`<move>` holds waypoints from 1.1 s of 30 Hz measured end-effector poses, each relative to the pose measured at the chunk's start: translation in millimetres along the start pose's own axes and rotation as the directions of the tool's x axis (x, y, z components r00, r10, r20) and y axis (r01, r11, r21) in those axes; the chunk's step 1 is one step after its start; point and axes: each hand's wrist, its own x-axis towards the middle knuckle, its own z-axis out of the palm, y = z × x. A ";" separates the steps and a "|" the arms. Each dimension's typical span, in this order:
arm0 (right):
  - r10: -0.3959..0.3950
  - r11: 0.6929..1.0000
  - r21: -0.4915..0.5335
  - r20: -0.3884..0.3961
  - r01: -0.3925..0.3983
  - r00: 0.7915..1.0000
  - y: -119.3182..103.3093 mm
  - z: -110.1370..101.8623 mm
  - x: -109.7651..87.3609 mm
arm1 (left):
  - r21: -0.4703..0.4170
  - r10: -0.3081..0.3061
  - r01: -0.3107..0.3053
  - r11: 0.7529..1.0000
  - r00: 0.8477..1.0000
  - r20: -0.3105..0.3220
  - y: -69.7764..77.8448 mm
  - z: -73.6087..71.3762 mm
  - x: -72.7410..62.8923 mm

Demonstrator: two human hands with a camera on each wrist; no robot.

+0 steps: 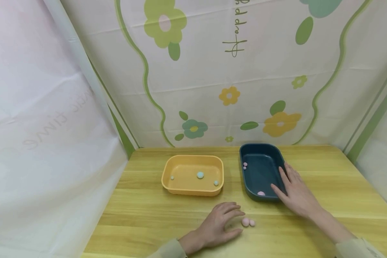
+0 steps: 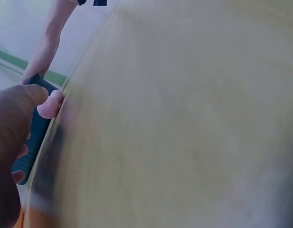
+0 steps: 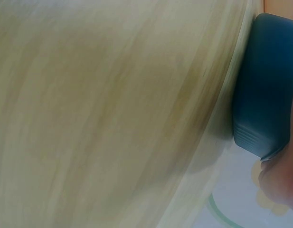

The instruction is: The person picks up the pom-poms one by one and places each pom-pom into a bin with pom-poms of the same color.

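On my feed, I see two hands, well apart. The left hand (image 1: 216, 226) is at the near middle, thumb and fingers parted; I cannot tell if they touch anything. The right hand (image 1: 299, 193) rests on a dark-blue, rounded rectangular tray (image 1: 262, 175), fingers fairly straight and spread over its right rim.

Behind everything, a white cloth printed with flowers (image 1: 200, 89) hangs at the far edge of a pale wood-grain table (image 1: 132, 211).

I count two trays. The dark-blue one, right of centre, runs lengthwise from near to far; a smooth yellow-orange, rounded rectangular tray (image 1: 192, 192) lies crosswise to its left. A strip of tabletop separates them, and wider wood extends to the left and right table edges.

I count eight small balls. Five are smooth and pink: two pink balls (image 1: 245, 222) lie touching on the wood, just right of the left fingertips; two more sit at the dark-blue tray's left wall, and one by its near wall. Three pale-mint balls (image 1: 200, 175) lie spaced out in the yellow-orange tray.
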 end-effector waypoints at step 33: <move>0.011 1.000 0.008 0.014 -0.011 1.000 0.9 0.8 0.4 | 0.015 0.063 -0.063 0.998 0.997 -0.044 -4.6 8.1 16.5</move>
